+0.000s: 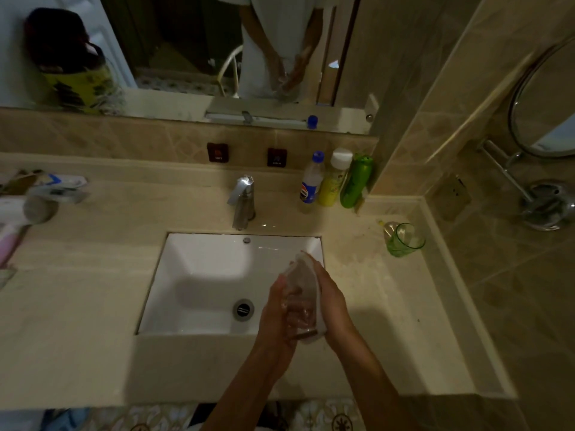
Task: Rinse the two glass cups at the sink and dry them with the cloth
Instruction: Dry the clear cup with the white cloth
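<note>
one cup of the two looks dealt with already, and the other is in your hands, so by my reckoning you are somewhere past the midpoint. start with the biggest thing: the worktop (93, 306) is a pale, smooth stone-like slab, and sunk into it is the sink (193, 275), a white glossy rectangular basin with a round metal drain (243, 309). behind it stands a chrome tap (244, 202), and no water can be seen running from it. over the right front corner of the basin your left hand (277, 312) is curled round a clear glass cup (300, 306), while your right hand (331, 298) presses a thin white cloth (315, 293) against the cup's far side, fingers wrapped over the fabric. this reads as drying, though whether the cloth also reaches inside the cup is too blurred to tell. a green-tinted glass cup (404, 241), ribbed and translucent, lies tilted on the worktop well apart to the right, near the wall; i cannot tell whether it has been dried. what seems left is finishing this cup and setting it down.
</note>
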The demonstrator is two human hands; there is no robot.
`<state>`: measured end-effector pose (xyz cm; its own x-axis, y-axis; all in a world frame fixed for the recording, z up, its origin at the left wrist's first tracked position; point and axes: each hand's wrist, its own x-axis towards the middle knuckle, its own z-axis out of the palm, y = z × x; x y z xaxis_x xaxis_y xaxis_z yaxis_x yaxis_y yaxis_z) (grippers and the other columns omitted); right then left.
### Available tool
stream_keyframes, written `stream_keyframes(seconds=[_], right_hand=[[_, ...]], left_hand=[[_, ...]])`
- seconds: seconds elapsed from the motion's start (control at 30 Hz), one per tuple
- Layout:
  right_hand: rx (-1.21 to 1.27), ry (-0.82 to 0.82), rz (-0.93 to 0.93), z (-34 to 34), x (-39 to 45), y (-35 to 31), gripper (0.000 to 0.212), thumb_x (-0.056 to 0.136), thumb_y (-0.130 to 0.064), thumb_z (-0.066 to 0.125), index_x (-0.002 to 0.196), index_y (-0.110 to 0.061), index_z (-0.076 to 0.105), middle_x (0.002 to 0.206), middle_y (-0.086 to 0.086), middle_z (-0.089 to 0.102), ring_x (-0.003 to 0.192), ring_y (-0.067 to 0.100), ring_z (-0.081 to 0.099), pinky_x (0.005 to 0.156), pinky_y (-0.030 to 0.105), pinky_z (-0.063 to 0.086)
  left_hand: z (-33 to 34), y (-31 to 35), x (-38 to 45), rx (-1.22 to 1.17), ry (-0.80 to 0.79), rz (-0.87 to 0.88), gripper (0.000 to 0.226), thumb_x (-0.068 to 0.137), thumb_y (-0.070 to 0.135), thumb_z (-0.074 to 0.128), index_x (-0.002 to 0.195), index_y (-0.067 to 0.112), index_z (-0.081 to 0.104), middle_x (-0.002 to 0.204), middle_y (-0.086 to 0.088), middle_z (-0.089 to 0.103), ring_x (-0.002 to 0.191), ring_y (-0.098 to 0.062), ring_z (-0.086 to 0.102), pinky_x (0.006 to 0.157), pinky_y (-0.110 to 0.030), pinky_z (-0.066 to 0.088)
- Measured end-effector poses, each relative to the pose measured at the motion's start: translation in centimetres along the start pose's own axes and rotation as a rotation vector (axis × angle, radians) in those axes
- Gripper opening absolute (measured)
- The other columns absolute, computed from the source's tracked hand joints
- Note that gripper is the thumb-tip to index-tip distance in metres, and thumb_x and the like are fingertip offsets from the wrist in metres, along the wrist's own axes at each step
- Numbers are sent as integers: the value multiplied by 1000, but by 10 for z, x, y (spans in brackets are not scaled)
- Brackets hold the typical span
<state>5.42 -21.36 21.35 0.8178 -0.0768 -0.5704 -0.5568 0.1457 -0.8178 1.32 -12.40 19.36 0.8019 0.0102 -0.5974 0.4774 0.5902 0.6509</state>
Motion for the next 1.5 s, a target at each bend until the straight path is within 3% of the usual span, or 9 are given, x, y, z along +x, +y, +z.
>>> stream_keyframes(seconds=[0.17, 0.37, 0.47, 0.67, 0.8, 0.93, 1.17, 1.4, 1.5], right_hand=[[-246, -48, -311, 11, -24, 32, 44, 105, -45, 35, 147, -34, 45, 149, -6, 52, 116, -5, 61, 93, 20, 54], [-765, 127, -661, 23, -43, 64, 54, 105, -42, 16, 155, -21, 10, 162, -13, 2, 149, -9, -8, 123, 20, 9], [-637, 106, -620, 15, -27, 42, 51, 108, -39, 27, 157, -26, 23, 162, -15, 24, 146, -6, 24, 118, 17, 28], [-81, -115, -100, 7, -5, -21, 20, 97, -42, 56, 101, -34, 74, 88, -5, 73, 64, 1, 72, 51, 14, 53], [-163, -82, -30, 14, -6, -21, 37, 83, -53, 68, 107, -26, 74, 108, 9, 72, 99, 29, 69, 82, 39, 56], [-266, -79, -344, 19, -12, 13, 35, 104, -49, 39, 133, -40, 55, 140, -11, 57, 118, -2, 58, 97, 31, 53], [-622, 86, -770, 12, -39, 66, 51, 106, -44, 22, 147, -65, -1, 159, -37, 0, 152, 2, 17, 120, 41, 34], [-216, -28, -426, -5, -17, 11, 34, 105, -47, 36, 133, -64, 42, 151, -22, 43, 137, -1, 44, 105, 19, 43], [-223, -91, -270, -20, 0, -16, 32, 107, -35, 37, 127, -42, 61, 140, -6, 60, 127, 10, 56, 97, 11, 45]], left_hand=[[-2, -4, 6, -123, 52, -6, 66, 81, 69, 58, 97, 6, 70, 79, -16, 71, 62, -26, 69, 58, -32, 57], [-5, 5, 10, -159, -47, -10, 59, 95, 54, 46, 111, 2, 68, 95, -18, 73, 83, -26, 73, 72, -33, 63], [-6, 0, 7, -100, -46, -5, 61, 92, 63, 51, 102, 7, 75, 93, -18, 73, 81, -28, 72, 68, -35, 59], [-12, 4, 7, -145, -126, -55, 62, 89, 58, 55, 112, 4, 75, 102, -22, 76, 83, -32, 76, 70, -46, 61], [-11, 10, 0, -213, -158, -87, 74, 90, 60, 56, 139, 5, 54, 117, -25, 70, 99, -40, 71, 92, -60, 54], [-9, 3, 3, -182, 36, 43, 79, 82, 46, 65, 143, 2, 42, 113, -27, 58, 78, -34, 61, 48, -35, 57], [-7, -4, 3, -139, 102, 62, 35, 92, 43, 61, 76, 14, 73, 82, -17, 64, 70, -27, 67, 62, -36, 57], [0, -7, 1, -247, -139, -43, 44, 82, 53, 69, 98, 12, 69, 81, -11, 70, 65, -23, 70, 56, -33, 59], [-1, -5, 3, -223, -279, -74, 59, 97, 57, 49, 125, 10, 70, 115, -19, 74, 97, -29, 75, 78, -42, 61]])
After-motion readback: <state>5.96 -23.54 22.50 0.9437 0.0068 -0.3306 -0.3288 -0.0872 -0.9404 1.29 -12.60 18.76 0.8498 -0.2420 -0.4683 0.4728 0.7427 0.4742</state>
